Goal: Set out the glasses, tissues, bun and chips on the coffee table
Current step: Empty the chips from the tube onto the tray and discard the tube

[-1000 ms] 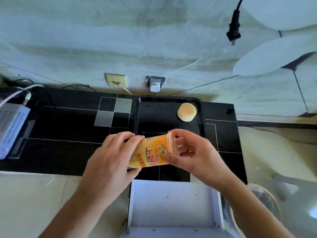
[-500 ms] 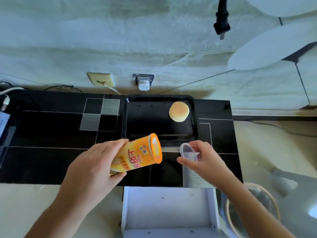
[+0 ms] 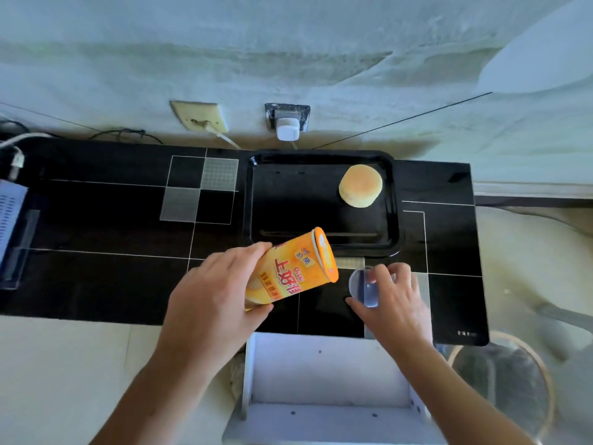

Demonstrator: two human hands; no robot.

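Observation:
My left hand point(image 3: 211, 297) grips an orange chips can point(image 3: 292, 271), tilted with its uncovered mouth pointing right and up toward a black tray point(image 3: 256, 203). My right hand point(image 3: 391, 300) holds the can's clear plastic lid point(image 3: 364, 285) just above the black coffee table point(image 3: 96, 220), right of the can. A round yellow bun point(image 3: 361, 186) lies in the tray's far right corner. No glasses or tissues are in view.
A white open box point(image 3: 327, 374) stands below the table's near edge. A round mesh basket point(image 3: 500, 387) sits at the lower right. A grey device point(image 3: 11, 213) with cables lies at the table's left end. Wall sockets point(image 3: 287, 122) are behind the tray.
My right hand pulled the clear lid off the can and carried it right and down toward the table. The left hand keeps the can tilted, now nearer the tray.

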